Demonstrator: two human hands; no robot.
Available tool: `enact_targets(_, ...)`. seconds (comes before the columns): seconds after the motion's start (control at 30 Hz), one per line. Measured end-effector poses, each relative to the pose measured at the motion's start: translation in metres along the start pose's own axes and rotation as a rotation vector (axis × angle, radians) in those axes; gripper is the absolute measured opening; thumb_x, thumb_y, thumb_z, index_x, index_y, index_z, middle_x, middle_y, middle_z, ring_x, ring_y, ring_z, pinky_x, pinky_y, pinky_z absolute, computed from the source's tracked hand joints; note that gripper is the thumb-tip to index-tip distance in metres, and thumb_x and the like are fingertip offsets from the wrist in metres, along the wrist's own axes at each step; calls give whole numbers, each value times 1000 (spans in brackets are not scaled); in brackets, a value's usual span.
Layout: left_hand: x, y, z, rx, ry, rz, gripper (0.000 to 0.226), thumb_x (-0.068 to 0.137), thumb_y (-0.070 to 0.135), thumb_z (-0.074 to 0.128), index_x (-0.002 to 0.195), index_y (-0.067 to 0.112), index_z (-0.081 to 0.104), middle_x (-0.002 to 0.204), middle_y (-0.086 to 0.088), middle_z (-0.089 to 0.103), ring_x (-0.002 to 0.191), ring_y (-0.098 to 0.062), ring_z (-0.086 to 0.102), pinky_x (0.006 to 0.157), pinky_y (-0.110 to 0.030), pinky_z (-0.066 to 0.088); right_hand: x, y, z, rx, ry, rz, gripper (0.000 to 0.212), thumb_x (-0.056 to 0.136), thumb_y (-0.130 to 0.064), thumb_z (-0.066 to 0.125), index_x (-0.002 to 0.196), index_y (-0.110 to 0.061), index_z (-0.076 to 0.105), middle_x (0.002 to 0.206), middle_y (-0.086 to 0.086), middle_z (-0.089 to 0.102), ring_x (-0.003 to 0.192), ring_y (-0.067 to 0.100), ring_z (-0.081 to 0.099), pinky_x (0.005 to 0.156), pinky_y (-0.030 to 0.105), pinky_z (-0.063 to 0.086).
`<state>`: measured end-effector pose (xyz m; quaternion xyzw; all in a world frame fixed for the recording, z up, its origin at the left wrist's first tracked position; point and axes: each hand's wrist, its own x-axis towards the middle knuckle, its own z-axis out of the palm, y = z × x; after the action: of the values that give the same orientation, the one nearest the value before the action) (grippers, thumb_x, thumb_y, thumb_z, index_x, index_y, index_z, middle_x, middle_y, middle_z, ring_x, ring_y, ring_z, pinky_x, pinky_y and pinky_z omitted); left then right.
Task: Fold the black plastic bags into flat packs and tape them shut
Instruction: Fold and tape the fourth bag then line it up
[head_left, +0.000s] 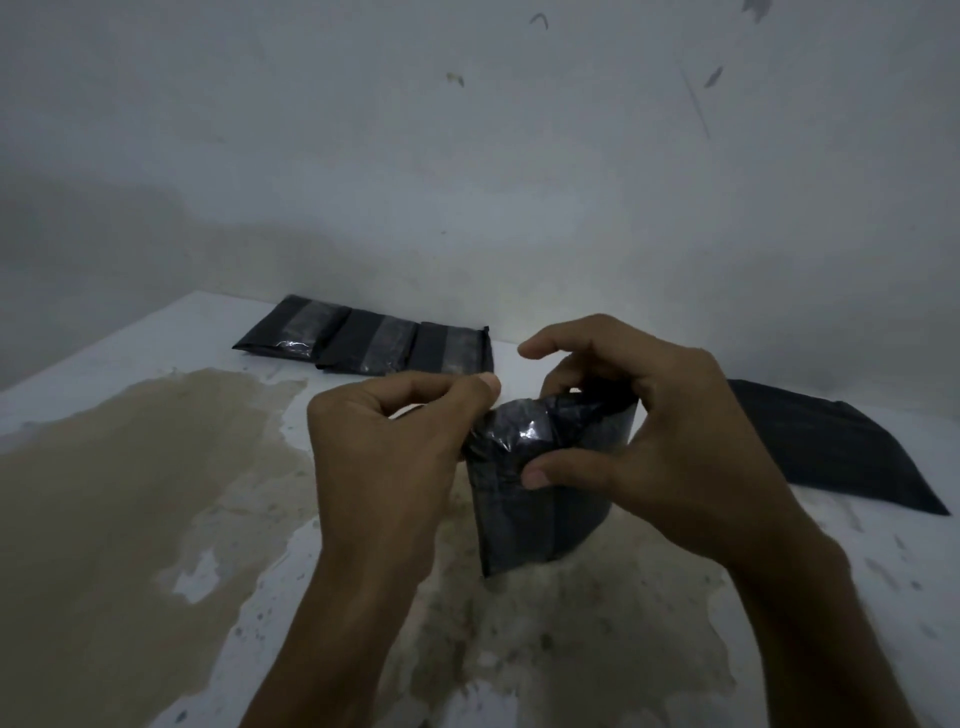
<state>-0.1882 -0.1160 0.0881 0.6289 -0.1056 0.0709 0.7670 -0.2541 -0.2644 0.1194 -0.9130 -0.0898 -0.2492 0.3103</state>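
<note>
The folded black pack (540, 499) is being held upright at frame centre, its long axis running top to bottom and its lower edge just above the stained worktop (156, 467). The right hand (654, 431) is gripping its upper right side, thumb pressing the front. The left hand (384, 447) is pinching the shiny tape (511, 434) at the upper left corner, so it looks nearer for smoothing it down. Three taped packs (363, 343) are lying at upper centre-left, an unfolded bag (831, 447) at right.

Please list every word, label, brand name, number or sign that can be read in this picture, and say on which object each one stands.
There is no readable text.
Folded pack held by both hands: plain black plastic with shiny clear tape, no print.
Three taped packs by the wall: black with tape strips, no lettering.
Flat black bag on the right: no print visible.
Wall: only marks and scuffs, no writing.
</note>
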Motion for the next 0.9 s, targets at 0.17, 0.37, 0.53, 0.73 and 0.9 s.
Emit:
enact_targets(0.17, 6, 6, -5, -43, -119, -81, 15, 73, 6, 77, 59, 11, 75, 59, -10, 70, 56, -21, 68, 56, -26, 56, 0, -1, 1, -144, -14, -89, 59, 58, -25, 90, 113, -25, 67, 94, -11, 66, 86, 6, 59, 76, 18, 51)
enact_targets(0.37, 9, 2, -8, -11, -161, -139, 6, 71, 11, 77, 68, 6, 76, 67, -13, 73, 66, -26, 72, 64, -33, 57, 0, -1, 4, -229, -34, -106, 53, 58, -24, 90, 108, -22, 72, 86, -9, 60, 80, 12, 55, 67, 37, 52)
enact_targets(0.53, 9, -1, -12, -20, -219, -234, 25, 61, 22, 80, 78, 3, 76, 75, -11, 75, 73, -24, 74, 68, -33, 59, -1, 1, 5, -250, -28, -114, 44, 61, -24, 87, 103, -25, 73, 84, -11, 57, 79, 13, 53, 66, 39, 51)
enact_targets(0.73, 6, 1, -5, -331, -189, -529, 6, 69, 0, 68, 74, 0, 67, 75, -14, 68, 76, -25, 67, 64, -31, 57, 2, 1, 11, -296, -31, -142, 34, 61, -20, 86, 92, -23, 73, 82, -13, 52, 77, 10, 48, 65, 24, 43)
enact_targets(0.9, 7, 7, 2, -581, -165, -934, 29, 87, -13, 35, 92, 3, 59, 110, -24, 55, 101, -37, 56, 61, -39, 52, 4, 2, 18, -350, -44, -166, 28, 59, -20, 85, 85, -24, 74, 80, -17, 45, 75, 6, 41, 63, 17, 30)
